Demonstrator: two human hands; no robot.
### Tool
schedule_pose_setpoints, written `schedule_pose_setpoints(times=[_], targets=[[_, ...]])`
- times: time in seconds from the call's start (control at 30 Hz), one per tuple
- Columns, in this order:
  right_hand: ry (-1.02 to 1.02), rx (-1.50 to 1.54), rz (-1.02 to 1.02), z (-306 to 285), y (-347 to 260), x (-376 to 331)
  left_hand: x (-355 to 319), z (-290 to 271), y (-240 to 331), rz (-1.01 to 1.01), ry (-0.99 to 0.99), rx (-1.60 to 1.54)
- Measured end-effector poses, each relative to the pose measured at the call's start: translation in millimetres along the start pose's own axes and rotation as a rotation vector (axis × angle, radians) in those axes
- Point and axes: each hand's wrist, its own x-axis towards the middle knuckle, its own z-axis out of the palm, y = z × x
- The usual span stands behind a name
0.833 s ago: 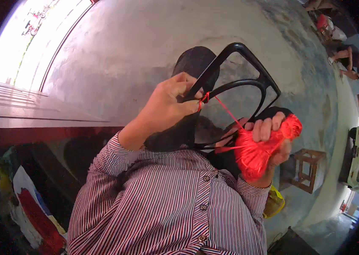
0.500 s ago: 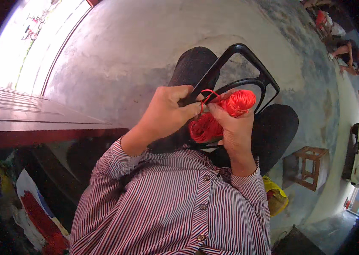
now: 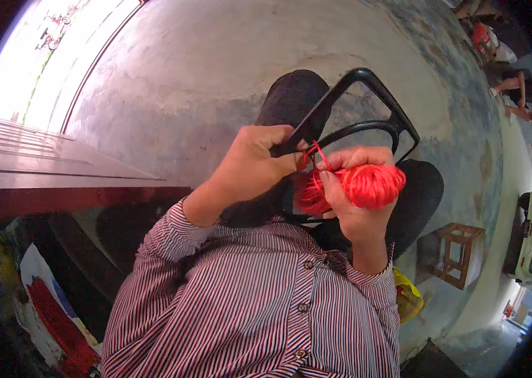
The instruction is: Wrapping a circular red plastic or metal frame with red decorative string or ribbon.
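Note:
A black frame (image 3: 367, 74) with bent bars lies across my knees. My left hand (image 3: 247, 160) is closed on the near-left end of one bar, thumb and fingers pinching where red cord loops around it. In my right hand (image 3: 362, 222) is a skein of red cord (image 3: 376, 186), held under the thumb and fingers. A strand of the cord (image 3: 319, 154) runs from the loop at the bar to the right hand. Below, between the hands, a blurred darker red bundle (image 3: 312, 195) shows; whether it belongs to the same skein I cannot tell.
A dark red-edged board or door (image 3: 77, 194) juts in at the left. To the right stand a small wooden stool (image 3: 458, 255) and a yellow bag (image 3: 408, 297) close to my side. Another person (image 3: 518, 88) sits far off at the upper right, over the concrete floor (image 3: 184, 69).
My right hand has shifted right and turned, so the skein lies sideways over it. The cord between the hands is drawn out from the bar. My left hand keeps its hold on the frame.

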Motion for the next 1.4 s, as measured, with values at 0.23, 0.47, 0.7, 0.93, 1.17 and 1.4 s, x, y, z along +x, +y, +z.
schedule_pose_setpoints(times=[0.23, 0.47, 0.7, 0.93, 1.17, 1.4], targets=[[-0.402, -0.322, -0.258, -21.5, -24.8, 3.6, -2.9, -6.3, -3.1, -0.142, 0.016, -0.228], [-0.471, 0.569, -0.041, -67.9, -43.6, -14.9, -7.6, -19.2, -6.9, -0.177, -0.010, -0.514], [-0.228, 0.837, 0.128, -64.4, -35.0, -19.6, -5.7, -12.3, -9.7, -0.032, -0.015, -0.435], [-0.064, 0.302, 0.649, -18.9, 5.2, 0.7, -4.0, -0.9, -3.3, -0.093, -0.070, -0.348], [-0.362, 0.215, 0.757, -11.5, 23.1, 6.4, -6.2, -5.6, -6.4, -0.066, -0.034, -0.252], [-0.135, 0.454, 0.373, -29.1, 35.9, -6.4, -2.4, 0.4, -1.6, -0.134, -0.005, -0.396]])
